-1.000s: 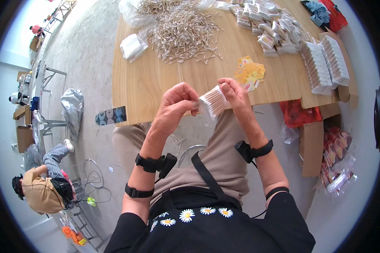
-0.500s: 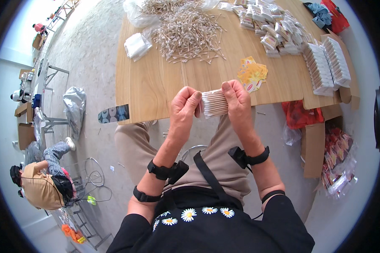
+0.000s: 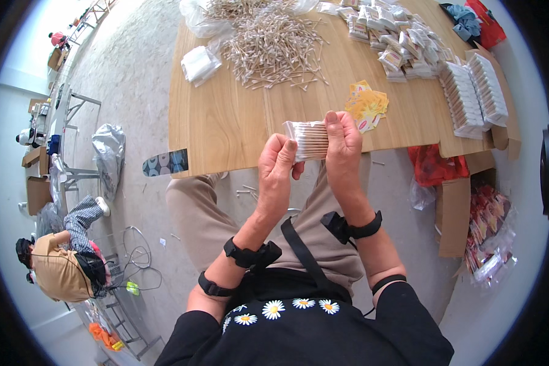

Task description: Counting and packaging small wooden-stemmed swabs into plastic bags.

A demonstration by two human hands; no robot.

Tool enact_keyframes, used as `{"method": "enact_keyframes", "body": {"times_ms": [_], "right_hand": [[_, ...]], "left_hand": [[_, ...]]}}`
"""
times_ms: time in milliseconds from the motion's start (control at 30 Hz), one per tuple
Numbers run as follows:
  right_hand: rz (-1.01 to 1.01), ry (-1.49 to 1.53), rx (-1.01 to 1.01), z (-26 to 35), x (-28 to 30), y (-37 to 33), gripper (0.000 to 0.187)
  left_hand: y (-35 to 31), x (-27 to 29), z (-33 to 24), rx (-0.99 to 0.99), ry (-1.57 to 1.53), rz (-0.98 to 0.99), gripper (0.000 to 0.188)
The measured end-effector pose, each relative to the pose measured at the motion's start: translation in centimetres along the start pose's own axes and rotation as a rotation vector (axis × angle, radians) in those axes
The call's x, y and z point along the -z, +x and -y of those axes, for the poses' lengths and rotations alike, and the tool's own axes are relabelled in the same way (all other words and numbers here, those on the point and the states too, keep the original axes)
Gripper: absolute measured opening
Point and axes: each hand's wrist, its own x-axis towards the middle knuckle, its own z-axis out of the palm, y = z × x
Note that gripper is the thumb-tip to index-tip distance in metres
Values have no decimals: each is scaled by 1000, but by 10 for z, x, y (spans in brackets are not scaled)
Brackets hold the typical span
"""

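Observation:
Between my two hands, over the table's front edge, is a clear plastic bag of cotton swabs (image 3: 310,139) lying in a neat row with wooden sticks. My left hand (image 3: 277,163) pinches the bag's lower left side with thumb and fingers. My right hand (image 3: 343,143) grips its right end, the thumb lying on top. Just beyond my right hand lie yellow printed cards (image 3: 367,102), fanned out on the wooden table (image 3: 226,122). A big heap of loose cotton swabs (image 3: 274,49) spreads over the far part.
Filled swab packets (image 3: 402,43) are piled at the far right, beside stacked rows of packs (image 3: 463,100). Flat clear bags (image 3: 200,64) lie at the left. A cardboard box (image 3: 454,216) and a red bag (image 3: 433,166) are below the right edge. Another person (image 3: 64,268) sits at left.
My left hand has shifted right and slightly down, along the bag's lower side. The bag's left end now shows above my left thumb, and the pack has turned slightly.

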Motion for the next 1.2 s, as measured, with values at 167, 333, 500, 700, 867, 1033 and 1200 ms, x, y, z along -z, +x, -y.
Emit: {"method": "enact_keyframes", "body": {"times_ms": [167, 333, 500, 700, 867, 1033, 1200], "right_hand": [[-39, -67, 36, -3, -2, -3, 33], [-12, -222, 62, -10, 11, 3, 32], [287, -512, 409, 12, 15, -9, 47], [323, -594, 505, -1, 10, -16, 31], [175, -218, 78, -2, 12, -15, 13], [162, 132, -208, 7, 19, -13, 10], [277, 48, -203, 8, 24, -3, 15]], "left_hand": [[0, 1, 0, -49, 65, -14, 25], [10, 11, -10, -22, -5, -29, 25], [15, 18, -10, 39, 16, -83, 26], [14, 11, -9, -11, 73, -11, 21], [13, 26, -12, -12, 176, -76, 14], [8, 23, -17, 53, 185, -17, 24], [6, 37, -11, 164, 199, 192, 24]]}}
